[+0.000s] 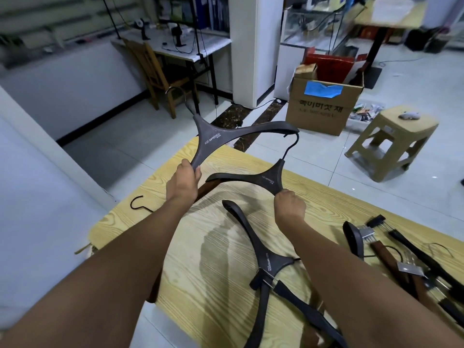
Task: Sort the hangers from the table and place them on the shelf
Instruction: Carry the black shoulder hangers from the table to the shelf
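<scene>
While both arms reached out over the pale wood-grain table (155,237), each hand held one dark hanger clear of the surface.

Head view, items logged:

1. Left hand (182,183): fingers clamped around the lower arm-end of the first dark hanger (213,136). Above the grip the body rose to a silver hook (177,92) at upper left; its other arm ran out to the right of the grip.
2. Right hand (288,204): fist closed on one arm-end of the second dark hanger (266,178). Its black hook (292,144) stood above the grip; its far arm stretched left toward the left hand, the tip just beside that wrist.
3. Third dark hanger (261,257): flat on the table between the forearms, below both grips, its bottom end overlapping another dark hanger.
4. Clip hangers (391,249): a heap of brown and black ones lay on the table right of the right forearm.
5. Loose black hook (139,203): on the table left of the left hand, partly hidden.
6. Beyond the grips: cardboard box (324,106), beige plastic stool (391,144), wooden chair (155,71).
</scene>
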The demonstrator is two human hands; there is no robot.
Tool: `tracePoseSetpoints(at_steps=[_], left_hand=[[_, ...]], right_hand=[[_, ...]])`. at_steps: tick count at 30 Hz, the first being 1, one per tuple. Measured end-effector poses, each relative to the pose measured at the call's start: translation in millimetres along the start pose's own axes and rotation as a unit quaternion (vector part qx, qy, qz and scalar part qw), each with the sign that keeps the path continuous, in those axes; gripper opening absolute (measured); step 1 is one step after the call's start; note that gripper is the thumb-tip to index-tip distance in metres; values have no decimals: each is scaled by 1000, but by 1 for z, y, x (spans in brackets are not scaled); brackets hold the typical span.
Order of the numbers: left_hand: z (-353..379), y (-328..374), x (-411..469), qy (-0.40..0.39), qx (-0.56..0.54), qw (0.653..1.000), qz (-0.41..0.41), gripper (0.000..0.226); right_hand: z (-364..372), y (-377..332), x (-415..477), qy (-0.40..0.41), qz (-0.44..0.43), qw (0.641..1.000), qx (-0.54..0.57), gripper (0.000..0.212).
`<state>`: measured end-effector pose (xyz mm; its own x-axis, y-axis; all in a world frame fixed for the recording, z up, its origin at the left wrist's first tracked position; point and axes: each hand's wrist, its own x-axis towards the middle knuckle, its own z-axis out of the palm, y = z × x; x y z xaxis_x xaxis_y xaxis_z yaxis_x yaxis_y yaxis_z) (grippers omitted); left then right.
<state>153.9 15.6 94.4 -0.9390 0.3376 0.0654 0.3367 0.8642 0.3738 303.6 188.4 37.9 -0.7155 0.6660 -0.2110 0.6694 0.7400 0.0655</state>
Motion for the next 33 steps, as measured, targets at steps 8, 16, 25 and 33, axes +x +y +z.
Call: tracePoseSetpoints(at_steps=[8, 16, 25, 33], left_hand=[[-31, -10, -2, 22, 46, 999, 15, 33], [-46, -6, -10, 28, 59, 998, 21, 37], [-42, -5, -17, 18, 69, 997, 42, 36], [-33, -10, -16, -3, 75, 996, 37, 37]], right_hand=[[-19, 8, -1, -37, 60, 997, -38, 33], [-31, 31, -9, -12, 124, 991, -39, 41], [-8, 28, -14, 10, 141, 990, 22, 48], [3, 9, -15, -17, 162, 971, 173, 53]])
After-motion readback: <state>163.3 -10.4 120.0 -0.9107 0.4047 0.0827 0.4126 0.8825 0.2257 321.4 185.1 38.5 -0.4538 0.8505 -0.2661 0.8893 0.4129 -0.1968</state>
